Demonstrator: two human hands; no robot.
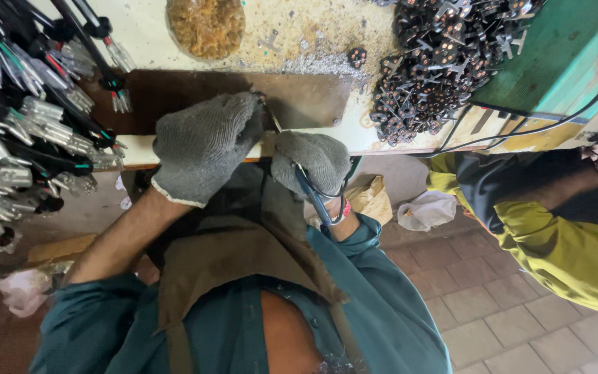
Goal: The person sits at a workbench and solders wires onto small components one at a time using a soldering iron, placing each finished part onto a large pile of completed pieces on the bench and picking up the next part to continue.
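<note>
Nearest the camera, at 6 o'clock, are the person's teal shirt point(375, 312) and brown apron point(243, 256), above a brick floor point(506, 312).

Just beyond, at the table edge, both gloved hands meet. The right hand point(311, 163), at about 3 o'clock from the left, is closed in a fist around the blue handles of a pair of pliers point(316, 197); the handles run back toward the wrist at 5 o'clock, and the working end points to 11 o'clock and disappears between the gloves. The left hand point(205, 145) is curled down with its fingers folded over whatever the tool bites. I cannot tell what it grips, since the glove hides the piece.

Judging by the heaps, the work looks to be midway. A large bundle of black wires with clear tips point(22, 125) hangs at 9 o'clock, a dark pile of small metal parts point(437, 62) lies at 1 o'clock, and filings and dust litter the pale table point(292, 34) beyond the brown plate point(299, 100). Which heap is finished I cannot tell.

At 3 o'clock another person's yellow sleeve point(562, 249) rests near a green machine point(555, 55).
</note>
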